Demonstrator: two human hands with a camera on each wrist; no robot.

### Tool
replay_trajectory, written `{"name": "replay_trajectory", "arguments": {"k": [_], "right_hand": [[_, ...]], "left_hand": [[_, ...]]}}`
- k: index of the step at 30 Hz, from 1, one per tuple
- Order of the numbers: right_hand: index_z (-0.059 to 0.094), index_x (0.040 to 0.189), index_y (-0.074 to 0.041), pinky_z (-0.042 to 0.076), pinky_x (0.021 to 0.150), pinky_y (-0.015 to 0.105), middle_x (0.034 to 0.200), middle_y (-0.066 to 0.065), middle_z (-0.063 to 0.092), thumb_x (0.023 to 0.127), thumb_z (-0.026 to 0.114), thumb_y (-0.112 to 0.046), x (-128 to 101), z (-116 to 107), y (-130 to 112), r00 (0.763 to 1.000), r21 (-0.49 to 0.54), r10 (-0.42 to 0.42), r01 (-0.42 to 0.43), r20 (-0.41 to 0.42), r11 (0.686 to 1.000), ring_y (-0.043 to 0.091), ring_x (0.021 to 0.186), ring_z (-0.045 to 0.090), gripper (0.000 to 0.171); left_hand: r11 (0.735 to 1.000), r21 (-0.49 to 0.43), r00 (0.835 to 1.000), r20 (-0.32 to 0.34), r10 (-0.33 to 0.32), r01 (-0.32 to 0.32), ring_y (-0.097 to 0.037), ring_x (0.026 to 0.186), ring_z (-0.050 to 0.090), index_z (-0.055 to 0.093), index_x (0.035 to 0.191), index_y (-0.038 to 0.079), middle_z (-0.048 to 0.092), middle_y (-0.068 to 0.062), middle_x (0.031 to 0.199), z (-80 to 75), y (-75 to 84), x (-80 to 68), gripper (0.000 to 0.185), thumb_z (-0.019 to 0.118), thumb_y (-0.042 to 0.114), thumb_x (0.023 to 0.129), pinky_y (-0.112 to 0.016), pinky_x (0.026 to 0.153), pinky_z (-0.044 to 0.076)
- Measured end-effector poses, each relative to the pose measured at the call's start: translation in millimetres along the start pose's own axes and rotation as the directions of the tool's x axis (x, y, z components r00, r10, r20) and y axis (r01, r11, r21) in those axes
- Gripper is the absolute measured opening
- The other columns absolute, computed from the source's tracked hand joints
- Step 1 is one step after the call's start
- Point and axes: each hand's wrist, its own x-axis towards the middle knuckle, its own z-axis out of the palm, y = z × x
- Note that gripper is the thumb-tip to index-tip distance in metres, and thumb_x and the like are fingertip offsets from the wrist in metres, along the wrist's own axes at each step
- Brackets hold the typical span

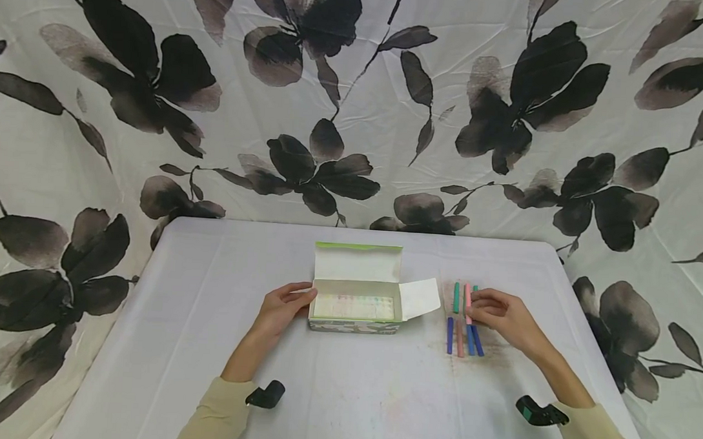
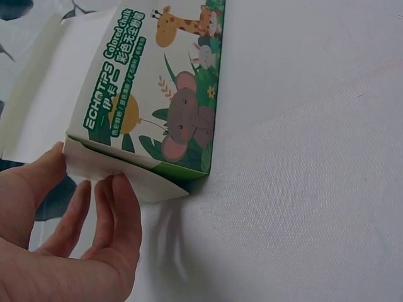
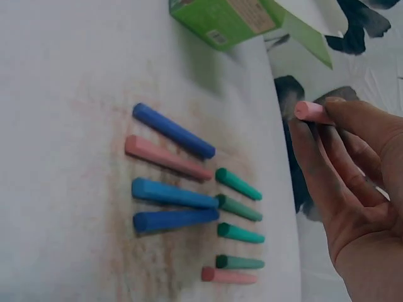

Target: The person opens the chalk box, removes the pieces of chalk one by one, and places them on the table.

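Note:
My left hand [image 1: 281, 307] rests against the left end of an open cardboard chalk box [image 2: 170, 94], its fingers touching a loose white end flap [image 2: 101, 167]. A pale row of chalk ends [image 1: 354, 307] shows inside the box. My right hand [image 1: 505, 318] pinches a pink chalk stick [image 3: 310, 112] between thumb and fingers, raised over the other sticks. Below it lie a dark blue chalk [image 3: 173, 131], a light blue chalk [image 3: 173, 193], several green chalks [image 3: 239, 184] and another pink chalk [image 3: 167, 157].
The box lid [image 1: 358, 263] stands up at the back, and a right side flap [image 1: 421, 298] sticks out towards the chalks. A white cloth [image 1: 207, 344] covers the table, with chalk smudges around the sticks. Floral fabric [image 1: 332, 115] hangs behind the table.

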Motion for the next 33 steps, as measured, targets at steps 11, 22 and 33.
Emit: {"name": "replay_trajectory", "arguments": {"k": [11, 22, 33], "right_hand": [[0.06, 0.128, 0.01, 0.056, 0.079, 0.02, 0.11, 0.017, 0.071, 0.098, 0.073, -0.02, -20.5, -5.4, 29.0, 0.997, -0.022, 0.067, -0.069, -0.049, 0.997, 0.007, 0.091, 0.07, 0.044], [0.062, 0.126, 0.011, 0.057, 0.076, 0.025, 0.106, 0.015, 0.073, 0.097, 0.074, -0.017, -36.9, -4.1, 58.5, 0.985, -0.026, 0.172, -0.173, -0.022, 0.985, 0.013, 0.09, 0.071, 0.042], [0.071, 0.103, 0.005, 0.053, 0.063, 0.026, 0.082, 0.002, 0.072, 0.091, 0.079, -0.012, -39.9, 9.0, 59.5, 0.991, -0.311, 0.085, -0.113, -0.104, 0.944, 0.015, 0.073, 0.068, 0.022]], "left_hand": [[1.0, 0.029, 1.0, 0.009, -0.003, 0.003, -0.021, 0.096, 0.071, 0.064, 0.134, 0.0, 0.071, -0.017, 0.116, -1.7, -2.2, 1.8, 0.044, 0.076, 0.02, 0.096, -0.033, 0.088, 0.058], [1.0, 0.029, 1.0, 0.024, 0.002, -0.003, -0.022, 0.099, 0.071, 0.063, 0.135, 0.002, 0.07, -0.016, 0.117, -3.1, -3.5, 3.5, 0.044, 0.074, 0.02, 0.098, -0.038, 0.093, 0.058], [1.0, 0.007, 1.0, 0.024, 0.007, -0.007, -0.02, 0.097, 0.072, 0.063, 0.135, 0.0, 0.07, -0.019, 0.119, -2.9, -4.9, 1.7, 0.043, 0.074, 0.019, 0.098, -0.031, 0.087, 0.058]]}}
